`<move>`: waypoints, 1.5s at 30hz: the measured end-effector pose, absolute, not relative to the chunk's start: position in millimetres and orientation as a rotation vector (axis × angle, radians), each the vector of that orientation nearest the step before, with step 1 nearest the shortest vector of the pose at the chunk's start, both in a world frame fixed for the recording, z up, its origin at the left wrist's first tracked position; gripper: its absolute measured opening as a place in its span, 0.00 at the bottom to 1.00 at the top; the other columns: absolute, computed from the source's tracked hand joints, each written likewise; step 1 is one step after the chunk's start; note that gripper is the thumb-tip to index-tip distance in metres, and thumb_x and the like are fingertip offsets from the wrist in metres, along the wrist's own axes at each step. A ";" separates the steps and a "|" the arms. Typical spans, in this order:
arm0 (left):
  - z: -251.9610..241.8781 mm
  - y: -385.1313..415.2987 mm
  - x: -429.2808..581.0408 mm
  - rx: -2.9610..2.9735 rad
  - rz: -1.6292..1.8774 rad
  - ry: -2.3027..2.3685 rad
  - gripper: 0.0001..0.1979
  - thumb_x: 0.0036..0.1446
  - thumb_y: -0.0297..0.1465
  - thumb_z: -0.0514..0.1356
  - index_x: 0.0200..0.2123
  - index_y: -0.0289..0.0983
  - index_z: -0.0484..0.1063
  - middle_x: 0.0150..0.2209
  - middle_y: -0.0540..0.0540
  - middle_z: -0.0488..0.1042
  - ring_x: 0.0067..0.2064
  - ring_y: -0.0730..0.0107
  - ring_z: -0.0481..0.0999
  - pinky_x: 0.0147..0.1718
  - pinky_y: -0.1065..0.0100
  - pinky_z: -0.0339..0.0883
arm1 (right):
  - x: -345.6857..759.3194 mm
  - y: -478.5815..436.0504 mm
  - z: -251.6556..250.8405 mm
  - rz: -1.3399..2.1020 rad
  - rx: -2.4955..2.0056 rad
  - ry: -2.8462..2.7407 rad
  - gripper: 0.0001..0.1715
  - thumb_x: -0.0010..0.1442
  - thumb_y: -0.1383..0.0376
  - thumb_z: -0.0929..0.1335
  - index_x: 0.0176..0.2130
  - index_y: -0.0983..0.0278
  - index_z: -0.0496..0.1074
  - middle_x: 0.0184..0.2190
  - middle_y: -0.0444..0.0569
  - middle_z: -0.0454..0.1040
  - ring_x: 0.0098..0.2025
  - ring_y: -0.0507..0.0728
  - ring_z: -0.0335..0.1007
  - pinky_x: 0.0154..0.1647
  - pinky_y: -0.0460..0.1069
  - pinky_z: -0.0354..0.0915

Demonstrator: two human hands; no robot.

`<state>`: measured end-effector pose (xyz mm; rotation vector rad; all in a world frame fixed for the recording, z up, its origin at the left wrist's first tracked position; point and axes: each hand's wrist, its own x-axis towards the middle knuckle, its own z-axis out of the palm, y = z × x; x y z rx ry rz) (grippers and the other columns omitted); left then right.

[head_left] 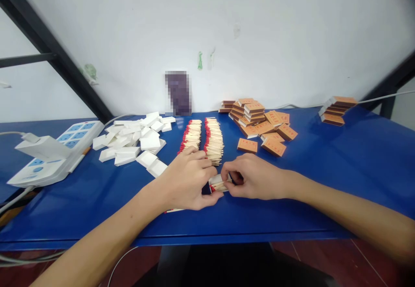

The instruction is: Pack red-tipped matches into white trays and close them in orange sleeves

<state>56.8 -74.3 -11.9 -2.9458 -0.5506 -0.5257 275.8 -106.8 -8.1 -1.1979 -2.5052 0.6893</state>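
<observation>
Near the front of the blue table (275, 218) lies a small white matchbox tray (215, 178) with red-tipped matches (218, 186) in it. My left hand (188, 179) is closed at the tray's left side, thumb along the near edge and fingers at the far one. From the right, my right hand (256, 176) pinches the plain ends of the matches with thumb and forefinger; its other fingers are curled. The hands partly cover the tray. Just beyond them, two long rows of matches (214, 140) lie side by side, red heads to the left.
A heap of white trays (125, 138) sits on the left, beside a white power strip (69, 144) with a plugged-in adapter. Orange matchboxes (264, 127) are piled on the right, and a small stack of matchboxes (337, 110) stands farther right. A blurred dark object (180, 94) leans on the wall.
</observation>
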 end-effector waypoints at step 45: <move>-12.0 -75.2 55.9 -3.056 -0.398 -0.568 0.17 0.59 0.45 0.62 0.31 0.36 0.76 0.26 0.47 0.74 0.29 0.64 0.74 0.33 0.63 0.64 | 279.0 -103.5 -8.2 1.080 -1.163 -2.271 0.08 0.57 0.64 0.70 0.31 0.66 0.78 0.16 0.35 0.55 0.19 0.46 0.47 0.20 0.44 0.47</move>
